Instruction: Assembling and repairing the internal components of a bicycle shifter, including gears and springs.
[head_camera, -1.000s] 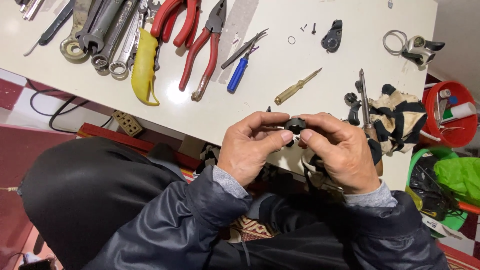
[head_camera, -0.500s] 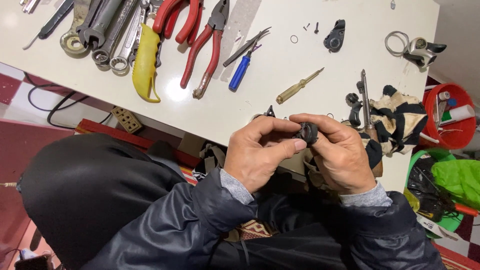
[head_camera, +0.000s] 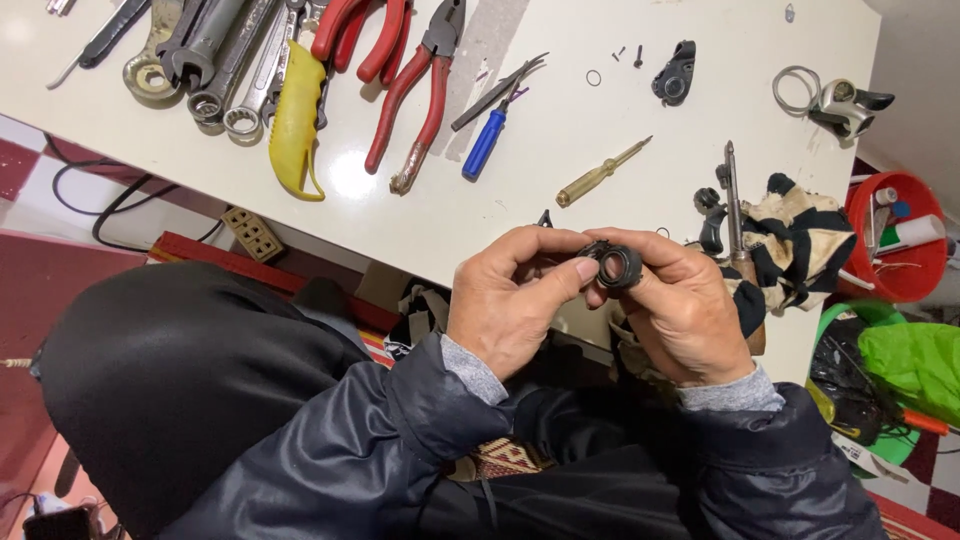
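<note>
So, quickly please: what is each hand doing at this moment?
Left hand: closed, fingertips pinching the small black ring-shaped part.
Right hand: closed, holding the same part from the other side.

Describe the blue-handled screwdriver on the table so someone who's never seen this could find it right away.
Start at the white table and find the red-handled pliers near its middle. Just right of them lies the small screwdriver. It is the only tool with a blue handle; the one further right is yellow.

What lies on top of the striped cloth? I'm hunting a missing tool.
A long metal tool with a wooden handle lies across the cloth. The right hand covers its handle end.
</note>
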